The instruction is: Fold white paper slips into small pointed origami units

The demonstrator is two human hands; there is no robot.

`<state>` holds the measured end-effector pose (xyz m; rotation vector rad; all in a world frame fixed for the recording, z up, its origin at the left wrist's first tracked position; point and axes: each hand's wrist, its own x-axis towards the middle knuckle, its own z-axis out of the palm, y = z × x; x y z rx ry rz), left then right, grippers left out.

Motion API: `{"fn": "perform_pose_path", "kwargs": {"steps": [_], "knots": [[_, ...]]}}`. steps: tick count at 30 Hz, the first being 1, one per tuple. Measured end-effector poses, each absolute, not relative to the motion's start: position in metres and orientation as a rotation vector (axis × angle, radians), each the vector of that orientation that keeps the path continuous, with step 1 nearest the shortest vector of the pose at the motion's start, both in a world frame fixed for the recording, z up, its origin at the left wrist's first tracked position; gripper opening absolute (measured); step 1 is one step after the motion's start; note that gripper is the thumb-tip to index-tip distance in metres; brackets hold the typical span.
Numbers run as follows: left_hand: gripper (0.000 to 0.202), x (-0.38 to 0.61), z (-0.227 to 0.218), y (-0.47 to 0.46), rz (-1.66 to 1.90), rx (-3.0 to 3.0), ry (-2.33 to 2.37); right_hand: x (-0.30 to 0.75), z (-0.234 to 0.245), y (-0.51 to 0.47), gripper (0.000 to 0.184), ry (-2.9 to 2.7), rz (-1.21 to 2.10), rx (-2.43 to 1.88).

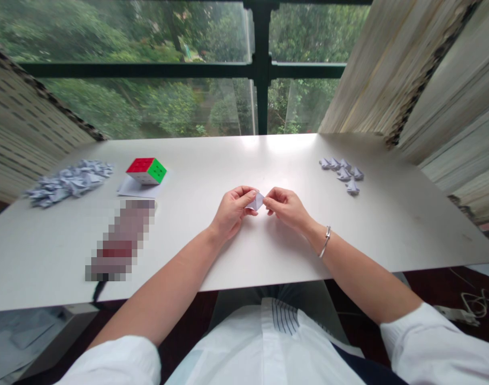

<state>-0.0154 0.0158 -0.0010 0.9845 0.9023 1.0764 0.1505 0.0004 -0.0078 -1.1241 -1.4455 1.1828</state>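
White desk (pixel 212 166) against a dark green window frame (pixel 261 101); panes give onto dense green trees (pixel 108 107). Daylight, bright sheen on the desk's far edge. Left curtain (pixel 31 107) pale, rows of dark dashes; right curtain (pixel 359 69) cream, gathered, dark patterned trim. Floor (pixel 433 286) dark reddish-brown, white cable (pixel 477 305) loosely coiled at lower right.

Small whitish paper piece (pixel 258 201), folded, angular, creased; held between left fingers (pixel 246 199) and right fingers (pixel 270 203), over white table (pixel 212 171)
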Motion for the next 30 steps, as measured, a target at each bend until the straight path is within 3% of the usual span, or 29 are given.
{"fn": "perform_pose_path", "kwargs": {"steps": [8, 14, 20, 24, 30], "knots": [[0.036, -0.0129, -0.0046, 0.0171, 1.156, 0.907, 0.858, 0.1539, -0.0100, 0.0011, 0.021, -1.544, 0.642, -1.259], [0.038, -0.0118, -0.0034, 0.0161, 1.182, 0.921, 0.834, 0.1516, -0.0101, -0.0015, 0.035, -1.683, 0.575, -1.235], [0.049, -0.0128, -0.0004, 0.0151, 1.199, 0.969, 0.859, 0.1528, -0.0099, 0.0011, 0.037, -1.546, 0.900, -1.149], [0.042, -0.0134, -0.0015, 0.0155, 1.209, 1.001, 0.873, 0.1530, -0.0086, 0.0031, 0.044, -1.357, 1.178, -1.041], [0.035, -0.0126, -0.0058, 0.0152, 1.167, 1.150, 0.933, 0.1515, -0.0019, 0.0027, 0.041, -1.170, 1.246, -1.037]]}}
